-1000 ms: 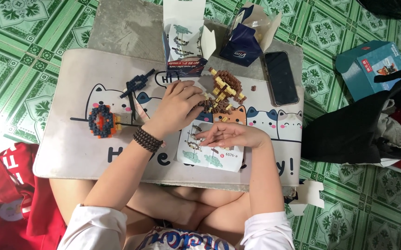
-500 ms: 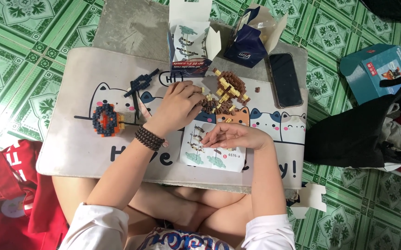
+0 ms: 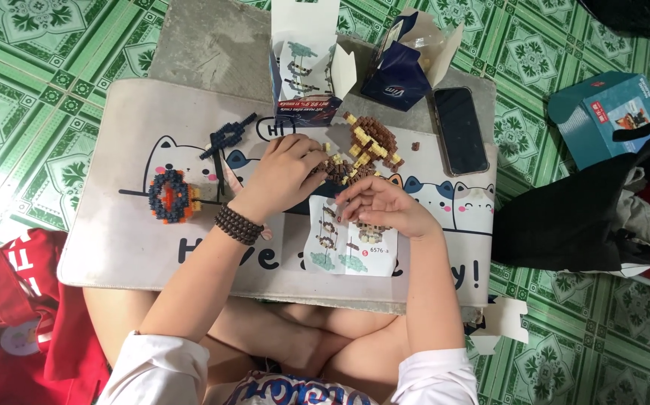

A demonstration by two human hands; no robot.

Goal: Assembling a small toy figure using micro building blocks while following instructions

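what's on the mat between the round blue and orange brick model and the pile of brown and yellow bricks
In the head view, the left hand and its wrist with a dark beaded bracelet lie between the round model and the brick pile.

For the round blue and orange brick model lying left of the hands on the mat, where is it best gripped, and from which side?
Probably across its outer blue ring, from above. The round brick model lies flat on the mat with bare mat around it, apart from the left hand, so fingers can pinch opposite rim edges. The small orange centre looks less sturdy.
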